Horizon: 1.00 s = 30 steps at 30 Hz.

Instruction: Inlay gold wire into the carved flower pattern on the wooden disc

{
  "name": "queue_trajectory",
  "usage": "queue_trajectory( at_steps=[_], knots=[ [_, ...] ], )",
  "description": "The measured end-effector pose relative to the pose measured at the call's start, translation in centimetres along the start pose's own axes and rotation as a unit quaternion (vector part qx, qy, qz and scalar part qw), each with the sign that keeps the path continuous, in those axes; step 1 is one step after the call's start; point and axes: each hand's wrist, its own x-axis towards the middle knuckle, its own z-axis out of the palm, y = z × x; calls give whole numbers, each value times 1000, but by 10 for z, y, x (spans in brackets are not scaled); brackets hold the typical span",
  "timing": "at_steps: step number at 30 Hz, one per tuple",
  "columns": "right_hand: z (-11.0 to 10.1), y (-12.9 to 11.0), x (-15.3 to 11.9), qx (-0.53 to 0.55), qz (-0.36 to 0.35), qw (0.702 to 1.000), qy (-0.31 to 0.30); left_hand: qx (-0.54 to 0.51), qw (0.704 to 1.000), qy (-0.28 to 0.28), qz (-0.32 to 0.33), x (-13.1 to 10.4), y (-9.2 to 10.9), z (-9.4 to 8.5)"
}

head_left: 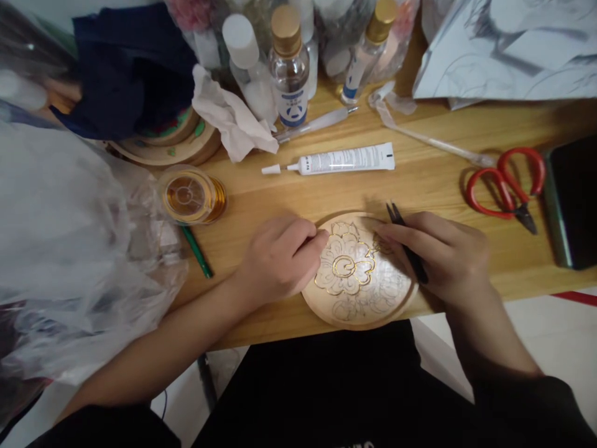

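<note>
A round wooden disc (387, 283) lies at the table's front edge, bearing a pencilled flower pattern partly outlined in gold wire (344, 266). My left hand (286, 255) is closed at the disc's left rim, thumb and forefinger pinched together over the flower's edge; whatever is between them is hidden. Black tweezers (413, 258) are held in my right hand (448, 255), their tips pointing up and away past the disc's far right rim. The thumb and forefinger of that hand reach over the upper right of the pattern.
Beyond the disc lies a white glue tube (347, 160). Red-handled scissors (506, 183) and a dark phone (573, 202) are at right. A spool of gold wire (193, 196), a green pen (196, 252) and plastic bags (84, 249) sit at left. Bottles (289, 74) stand behind.
</note>
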Motion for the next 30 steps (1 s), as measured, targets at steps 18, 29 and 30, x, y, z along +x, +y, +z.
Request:
queue_trajectory(
  at_steps=[18,29,30],
  knots=[
    [-3,27,21,17,-85,996,-28,-19,999,-31,-22,1,0,-2],
    [-1,29,20,7,-88,996,-19,-32,998,-42,-42,2,0,-3],
    [-2,29,20,8,-88,996,-18,-29,998,-40,-37,2,0,-3]
  ],
)
